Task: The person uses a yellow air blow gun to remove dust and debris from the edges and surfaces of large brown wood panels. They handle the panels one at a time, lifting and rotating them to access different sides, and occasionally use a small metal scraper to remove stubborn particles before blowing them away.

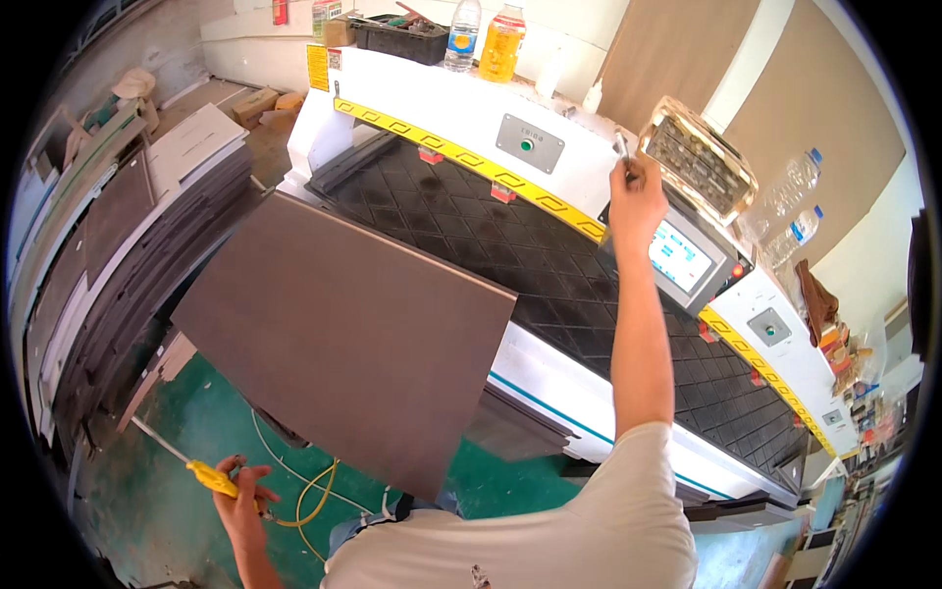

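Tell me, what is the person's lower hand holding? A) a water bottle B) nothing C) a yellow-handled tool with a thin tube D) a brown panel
C: the left hand is closed around a yellow-handled tool, low beside the brown panel, which it does not touch.

A yellow air blow gun with a long thin silver pipe is low on the left, pointing up and left over the green floor. High on the right, a small thin silver pen-like tool stands almost straight up near a screen.
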Motion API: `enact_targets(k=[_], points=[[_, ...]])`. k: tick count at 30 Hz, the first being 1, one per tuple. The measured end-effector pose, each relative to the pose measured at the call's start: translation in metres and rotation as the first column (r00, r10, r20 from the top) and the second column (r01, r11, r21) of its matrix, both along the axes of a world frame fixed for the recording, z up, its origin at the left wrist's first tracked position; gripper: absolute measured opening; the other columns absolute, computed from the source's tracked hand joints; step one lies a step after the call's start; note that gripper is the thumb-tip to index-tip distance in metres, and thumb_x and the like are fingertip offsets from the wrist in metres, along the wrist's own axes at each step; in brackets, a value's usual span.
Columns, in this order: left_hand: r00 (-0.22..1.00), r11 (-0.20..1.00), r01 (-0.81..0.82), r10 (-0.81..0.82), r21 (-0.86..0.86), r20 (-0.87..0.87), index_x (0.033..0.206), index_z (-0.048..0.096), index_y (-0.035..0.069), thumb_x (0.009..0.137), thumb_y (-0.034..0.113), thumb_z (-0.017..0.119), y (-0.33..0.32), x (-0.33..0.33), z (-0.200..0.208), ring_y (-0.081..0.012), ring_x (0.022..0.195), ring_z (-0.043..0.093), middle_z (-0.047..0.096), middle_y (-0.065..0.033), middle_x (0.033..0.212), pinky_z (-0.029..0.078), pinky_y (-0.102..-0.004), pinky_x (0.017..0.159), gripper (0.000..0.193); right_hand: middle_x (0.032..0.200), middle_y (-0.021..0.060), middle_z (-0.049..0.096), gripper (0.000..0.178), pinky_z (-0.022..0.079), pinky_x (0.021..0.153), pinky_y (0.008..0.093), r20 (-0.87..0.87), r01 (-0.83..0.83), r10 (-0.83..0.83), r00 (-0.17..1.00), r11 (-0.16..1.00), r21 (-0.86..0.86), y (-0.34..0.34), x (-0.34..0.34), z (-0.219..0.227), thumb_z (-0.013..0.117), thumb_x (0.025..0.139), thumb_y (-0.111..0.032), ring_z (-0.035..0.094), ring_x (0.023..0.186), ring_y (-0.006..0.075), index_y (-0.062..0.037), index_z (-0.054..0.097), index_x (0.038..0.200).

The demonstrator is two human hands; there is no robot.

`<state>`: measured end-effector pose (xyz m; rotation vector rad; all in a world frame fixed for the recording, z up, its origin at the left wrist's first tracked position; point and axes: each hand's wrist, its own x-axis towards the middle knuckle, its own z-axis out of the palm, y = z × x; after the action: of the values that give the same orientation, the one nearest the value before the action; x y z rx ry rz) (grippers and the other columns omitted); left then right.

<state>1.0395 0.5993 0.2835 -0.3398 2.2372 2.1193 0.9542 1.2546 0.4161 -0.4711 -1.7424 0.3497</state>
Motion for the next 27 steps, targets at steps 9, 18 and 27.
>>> enact_targets(k=[9, 18, 27], points=[[0.994, 0.993, -0.03, 0.018, 0.11, 0.106, 0.122, 0.057, 0.003, 0.101, 0.022, 0.067, -0.036, -0.099, 0.0, -0.0125, 0.067, 0.067, 0.07, -0.0101, 0.1, 0.041, -0.0202, 0.045, 0.03, 0.118, 0.0208, 0.072, 0.041, 0.056, 0.092, 0.0537, 0.675, 0.405, -0.489, 0.552, 0.865, 0.295, 0.143, -0.134, 0.003, 0.067, 0.092, -0.036, 0.069, 0.108, 0.0409, -0.0178, 0.065, 0.128], [0.909, 0.866, 0.406, -0.415, 0.292, -0.034, 0.127, 0.061, -0.003, 0.1, 0.013, 0.067, -0.118, -0.2, -0.003, -0.0149, 0.082, 0.07, 0.072, -0.0102, 0.099, 0.049, -0.0238, 0.059, 0.032, 0.089, 0.0059, 0.067, 0.036, 0.043, 0.056, 0.0236, 0.223, -0.422, 0.967, 0.123, 0.254, -0.87, -0.354, -0.097, -0.089, 0.057, 0.107, -0.029, 0.053, 0.066, 0.0071, -0.0071, 0.048, 0.134], [0.873, 0.801, 0.469, -0.484, 0.371, -0.06, 0.12, 0.065, -0.007, 0.096, 0.008, 0.074, -0.242, -0.294, -0.026, -0.0205, 0.082, 0.073, 0.072, -0.0149, 0.099, 0.061, -0.032, 0.074, 0.029, 0.092, 0.0087, 0.069, 0.009, 0.05, 0.064, 0.0278, 0.039, -0.561, 0.996, -0.077, -0.011, -0.827, -0.664, -0.166, -0.125, 0.056, 0.105, -0.005, 0.06, 0.072, 0.0123, -0.0003, 0.06, 0.111]])
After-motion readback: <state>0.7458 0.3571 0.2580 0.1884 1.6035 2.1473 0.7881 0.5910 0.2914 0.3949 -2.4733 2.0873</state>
